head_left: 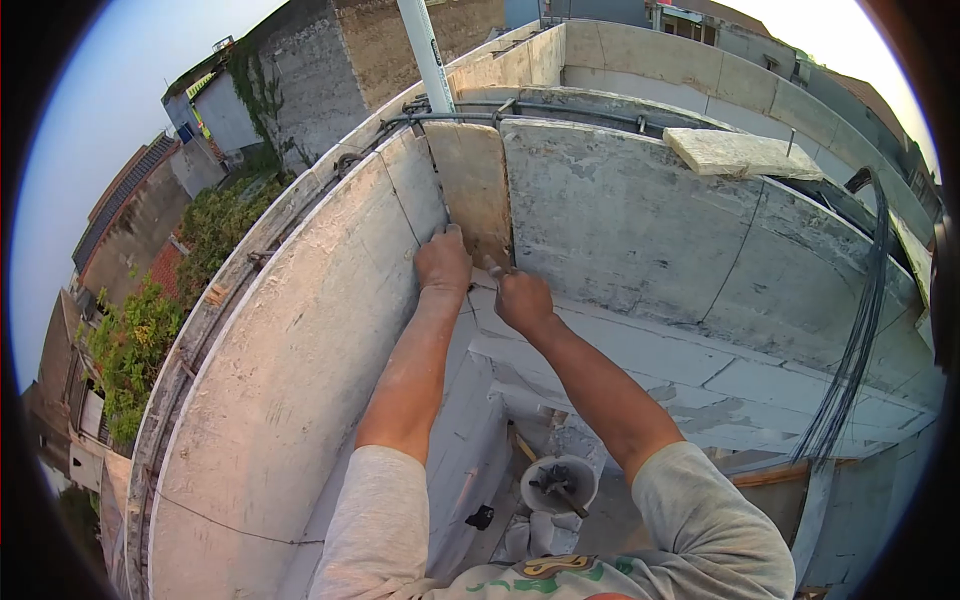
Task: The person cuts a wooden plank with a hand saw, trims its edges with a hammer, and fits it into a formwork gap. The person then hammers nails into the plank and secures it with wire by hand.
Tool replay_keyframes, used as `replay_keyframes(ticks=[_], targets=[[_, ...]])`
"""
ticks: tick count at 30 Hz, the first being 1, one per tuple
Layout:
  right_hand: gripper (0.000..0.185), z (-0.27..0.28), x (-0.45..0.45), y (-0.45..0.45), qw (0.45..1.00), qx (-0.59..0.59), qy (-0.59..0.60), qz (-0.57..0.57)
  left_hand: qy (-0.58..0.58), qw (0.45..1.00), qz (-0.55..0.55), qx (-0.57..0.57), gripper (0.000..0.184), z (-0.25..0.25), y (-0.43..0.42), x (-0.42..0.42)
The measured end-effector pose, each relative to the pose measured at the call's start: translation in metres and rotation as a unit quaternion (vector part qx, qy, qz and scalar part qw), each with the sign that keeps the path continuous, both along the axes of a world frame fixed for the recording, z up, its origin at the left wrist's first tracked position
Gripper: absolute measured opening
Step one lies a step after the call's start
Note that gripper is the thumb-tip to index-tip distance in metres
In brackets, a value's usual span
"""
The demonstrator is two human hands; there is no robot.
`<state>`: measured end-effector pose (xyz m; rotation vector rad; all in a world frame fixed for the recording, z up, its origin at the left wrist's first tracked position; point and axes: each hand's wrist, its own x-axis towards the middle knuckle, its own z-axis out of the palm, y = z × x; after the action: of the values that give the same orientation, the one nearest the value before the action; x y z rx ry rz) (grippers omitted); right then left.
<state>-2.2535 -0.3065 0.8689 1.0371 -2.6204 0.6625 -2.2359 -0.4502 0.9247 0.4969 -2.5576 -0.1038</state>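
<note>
Both arms reach forward to a narrow brownish board [474, 180] set upright in the corner between two larger formwork panels. My left hand [443, 260] is closed at the board's lower left edge, against the left panel [290, 300]; what it grips, if anything, is hidden. Close by on the right, my right hand [520, 295] has its fingers curled near the board's lower right edge, beside the grey right panel [630, 220]. Whether something small is between its fingers cannot be made out.
A pale pipe [425, 55] rises behind the corner. Rebar [570, 108] runs along the wall top, near a loose board [740, 153]. Bundled wires [855, 340] hang at right. Below are white blocks [640, 345] and a bucket [558, 484]. Houses stand beyond the left edge.
</note>
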Motion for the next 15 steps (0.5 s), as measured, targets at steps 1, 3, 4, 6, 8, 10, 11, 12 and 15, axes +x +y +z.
replay_keyframes(ticks=[1,3,4,6,8,10,11,12,15], targets=[[0.058,-0.001,-0.001,0.0,1.0,0.001,0.0,0.0,-0.016,1.0,-0.003,0.017,0.016,-0.009,-0.001,0.001],[0.057,-0.003,-0.004,0.0,1.0,0.0,0.011,0.0,-0.049,0.997,-0.008,0.057,0.015,-0.028,0.002,0.005],[0.057,-0.003,-0.004,0.0,1.0,0.001,0.017,0.0,-0.03,0.996,0.007,0.088,0.016,-0.032,0.01,0.009],[0.057,0.001,-0.007,0.003,1.0,0.009,0.018,0.012,0.009,0.988,0.031,0.149,0.017,-0.038,0.025,0.01],[0.058,0.0,-0.006,0.006,1.0,0.019,0.014,0.019,0.026,0.982,0.032,0.185,0.021,-0.04,0.024,0.009],[0.058,0.0,-0.009,0.007,0.999,0.022,0.014,0.026,0.04,0.962,0.038,0.266,0.023,-0.047,0.022,0.007],[0.058,0.001,-0.009,0.008,0.999,0.023,0.013,0.031,0.04,0.945,0.041,0.322,0.025,-0.057,0.017,0.004],[0.058,0.002,-0.007,0.01,0.999,0.022,0.012,0.036,0.04,0.925,0.043,0.375,0.026,-0.05,0.019,0.009],[0.057,0.007,-0.009,0.015,0.999,0.026,0.014,0.04,0.0,0.971,0.084,0.225,0.028,-0.024,0.038,0.029]])
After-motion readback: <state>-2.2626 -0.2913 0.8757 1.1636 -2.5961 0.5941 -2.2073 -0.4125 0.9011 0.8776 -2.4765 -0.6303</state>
